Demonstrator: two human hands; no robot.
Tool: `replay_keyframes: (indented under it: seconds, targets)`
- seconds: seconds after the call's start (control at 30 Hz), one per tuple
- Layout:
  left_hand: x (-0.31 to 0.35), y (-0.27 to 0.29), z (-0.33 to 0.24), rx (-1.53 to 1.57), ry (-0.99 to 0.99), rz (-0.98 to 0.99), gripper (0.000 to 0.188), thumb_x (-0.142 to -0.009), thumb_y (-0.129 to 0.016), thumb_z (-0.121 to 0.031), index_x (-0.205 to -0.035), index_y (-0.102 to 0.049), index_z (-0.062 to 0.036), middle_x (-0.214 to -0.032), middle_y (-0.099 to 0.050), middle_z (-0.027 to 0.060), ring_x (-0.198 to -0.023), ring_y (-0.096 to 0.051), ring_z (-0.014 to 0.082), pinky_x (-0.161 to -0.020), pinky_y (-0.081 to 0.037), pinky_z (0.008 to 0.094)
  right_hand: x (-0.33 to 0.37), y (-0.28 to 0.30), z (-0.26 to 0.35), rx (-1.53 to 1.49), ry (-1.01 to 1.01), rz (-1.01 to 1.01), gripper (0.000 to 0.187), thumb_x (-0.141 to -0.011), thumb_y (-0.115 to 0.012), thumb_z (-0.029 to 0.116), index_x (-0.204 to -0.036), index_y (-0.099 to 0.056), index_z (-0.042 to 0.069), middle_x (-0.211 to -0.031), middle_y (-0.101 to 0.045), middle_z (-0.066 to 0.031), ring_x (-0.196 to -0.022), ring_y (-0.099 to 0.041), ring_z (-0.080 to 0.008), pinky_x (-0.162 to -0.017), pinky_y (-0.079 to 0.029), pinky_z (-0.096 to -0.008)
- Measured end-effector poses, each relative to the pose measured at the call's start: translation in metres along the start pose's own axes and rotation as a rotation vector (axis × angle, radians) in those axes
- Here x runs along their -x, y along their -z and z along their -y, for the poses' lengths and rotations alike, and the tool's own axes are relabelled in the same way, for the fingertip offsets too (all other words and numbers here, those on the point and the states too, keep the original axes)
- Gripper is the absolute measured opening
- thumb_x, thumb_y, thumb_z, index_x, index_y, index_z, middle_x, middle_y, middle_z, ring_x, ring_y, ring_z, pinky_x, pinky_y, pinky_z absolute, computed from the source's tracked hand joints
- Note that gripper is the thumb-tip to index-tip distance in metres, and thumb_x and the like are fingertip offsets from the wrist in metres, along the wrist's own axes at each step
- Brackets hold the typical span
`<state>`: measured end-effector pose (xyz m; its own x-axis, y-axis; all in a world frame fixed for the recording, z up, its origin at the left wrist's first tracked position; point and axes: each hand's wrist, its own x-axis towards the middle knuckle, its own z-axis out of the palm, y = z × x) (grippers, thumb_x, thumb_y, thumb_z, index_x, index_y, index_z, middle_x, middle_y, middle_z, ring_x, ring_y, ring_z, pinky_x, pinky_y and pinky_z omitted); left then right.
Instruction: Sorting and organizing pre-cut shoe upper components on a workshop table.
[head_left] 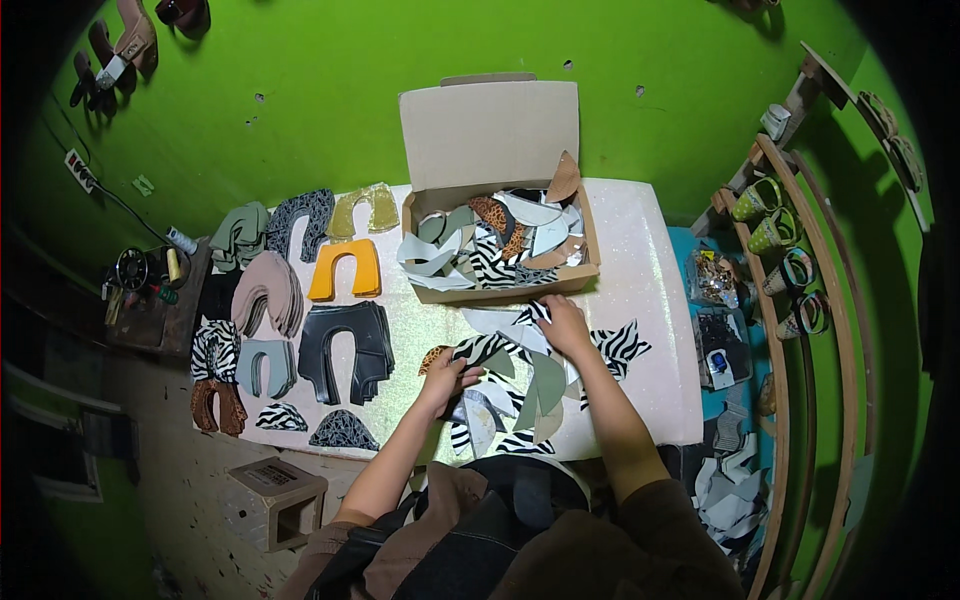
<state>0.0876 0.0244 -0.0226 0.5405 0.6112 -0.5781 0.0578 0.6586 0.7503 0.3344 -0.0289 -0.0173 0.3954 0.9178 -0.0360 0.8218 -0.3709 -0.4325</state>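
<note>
Left hand is pinching a zebra-print strip by its near end, thumb against fingers, seemingly so the rest is staying in plain sight. Right hand is curling its fingertips over a second zebra-print piece; whether they are gripping or only pressing, cannot tell. So the handled pieces are sitting right at the fingers of both hands. Just left of the left fingertips, a leopard-print scrap is showing. Between the two hands and toward the body, an olive piece is lying among loose overlapping cutouts, probably spread flat so shapes and prints are readable. Right of the right fingers, more zebra-print pieces are resting on the table. Just beyond the right fingertips, an open cardboard box is holding a mixed heap, its lid standing up at the back, presumably keeping the contents within reach. Well left of the left fingers, a black stack and, farther off, an orange stack are lying arch on arch, apparently grouped by colour. Far right of the right fingers, a wooden rack is carrying sandals.
</note>
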Motion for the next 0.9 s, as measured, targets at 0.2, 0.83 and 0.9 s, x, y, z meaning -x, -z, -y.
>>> replay_keyframes:
  seconds: [0.2, 0.83, 0.9]
  targets:
    - [-0.002, 0.0, 0.003, 0.011, -0.024, -0.003, 0.021, -0.095, -0.038, -0.006, -0.115, -0.043, -0.0008, -0.109, -0.056, 0.0136, -0.099, -0.062, 0.0238, -0.081, -0.053, 0.0304, 0.003, 0.034, 0.029, -0.071, 0.062, 0.156, 0.025, -0.076, -0.064, 0.012, -0.1, -0.058, 0.007, -0.101, -0.062, -0.0114, -0.098, -0.057, -0.0285, -0.079, -0.046, -0.0382]
    - [0.007, -0.014, -0.011, 0.328, 0.005, 0.114, 0.052, -0.099, -0.029, -0.041, -0.129, -0.034, 0.0019, -0.122, -0.051, 0.0157, -0.11, -0.056, 0.0295, -0.093, -0.048, 0.0368, 0.04, -0.01, 0.045, -1.133, -0.162, 0.051, 0.028, -0.084, -0.064, 0.007, -0.109, -0.051, 0.004, -0.073, -0.058, -0.0013, -0.066, -0.053, -0.0066, -0.058, -0.04, -0.0206]
    - [0.007, -0.016, -0.013, 0.324, 0.002, 0.125, 0.053, -0.099, -0.029, -0.041, -0.13, -0.033, 0.0021, -0.123, -0.051, 0.0161, -0.111, -0.056, 0.0297, -0.093, -0.047, 0.0367, 0.041, -0.018, 0.046, -1.111, -0.136, 0.03, 0.026, -0.084, -0.064, 0.007, -0.106, -0.052, 0.004, -0.071, -0.056, 0.0003, -0.063, -0.049, -0.0052, -0.056, -0.038, -0.0204]
